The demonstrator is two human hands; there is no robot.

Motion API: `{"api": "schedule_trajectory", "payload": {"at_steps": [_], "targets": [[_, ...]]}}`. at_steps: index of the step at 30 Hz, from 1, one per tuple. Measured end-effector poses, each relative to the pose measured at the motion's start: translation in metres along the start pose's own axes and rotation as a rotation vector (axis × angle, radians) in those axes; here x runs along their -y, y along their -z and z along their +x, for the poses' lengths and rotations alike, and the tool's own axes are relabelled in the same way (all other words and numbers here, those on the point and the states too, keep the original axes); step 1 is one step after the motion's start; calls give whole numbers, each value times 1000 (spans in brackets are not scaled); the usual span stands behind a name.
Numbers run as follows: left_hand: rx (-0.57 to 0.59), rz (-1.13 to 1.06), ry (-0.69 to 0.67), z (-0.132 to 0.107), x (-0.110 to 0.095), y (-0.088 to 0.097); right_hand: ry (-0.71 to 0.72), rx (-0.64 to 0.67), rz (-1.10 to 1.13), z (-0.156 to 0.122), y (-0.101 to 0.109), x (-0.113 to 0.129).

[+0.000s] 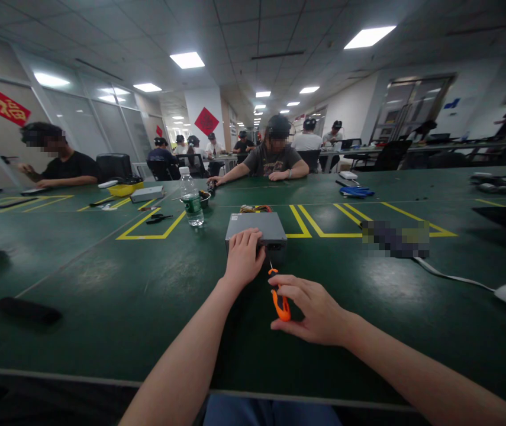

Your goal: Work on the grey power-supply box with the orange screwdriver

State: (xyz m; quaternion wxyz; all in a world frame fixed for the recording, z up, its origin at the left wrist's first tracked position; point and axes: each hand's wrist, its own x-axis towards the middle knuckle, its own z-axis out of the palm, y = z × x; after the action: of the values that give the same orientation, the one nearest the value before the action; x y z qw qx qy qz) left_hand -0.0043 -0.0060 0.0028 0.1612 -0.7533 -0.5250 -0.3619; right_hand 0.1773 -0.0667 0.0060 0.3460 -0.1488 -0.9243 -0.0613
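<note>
A grey computer power supply (274, 226) sits on the green table in front of me, its socket side toward me and coloured cables behind it. My left hand (244, 255) grips it, fingers over the top and thumb at the near face. In my right hand (312, 307) is an orange and black screwdriver (281, 309), held between thumb and fingers. The shaft points away from me, with its tip close to the power supply's near face; whether it touches a screw is too small to tell.
A water bottle (191, 198) stands left of the power supply, beside a bowl (203, 200). Small black tools (158, 218) lie inside yellow tape lines. A dark roll (28, 310) lies at left, blue gloves (357, 191) farther back. A white cable (452, 275) runs at right. A person (274, 157) sits opposite.
</note>
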Motion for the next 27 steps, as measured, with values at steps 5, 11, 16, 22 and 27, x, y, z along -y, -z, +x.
{"api": "schedule_trajectory", "payload": {"at_steps": [5,11,16,22,27], "targets": [[7,4,6,0,0,-1,89,102,-62,3,3,3],[1,1,6,0,0,0,30,43,10,1,1,1],[-8,-4,3,0,0,-1,57,168,-12,4,5,4],[-8,-4,0,0,-1,1,76,32,-28,1,-1,3],[0,-1,3,0,-1,1,49,125,16,0,3,5]]}}
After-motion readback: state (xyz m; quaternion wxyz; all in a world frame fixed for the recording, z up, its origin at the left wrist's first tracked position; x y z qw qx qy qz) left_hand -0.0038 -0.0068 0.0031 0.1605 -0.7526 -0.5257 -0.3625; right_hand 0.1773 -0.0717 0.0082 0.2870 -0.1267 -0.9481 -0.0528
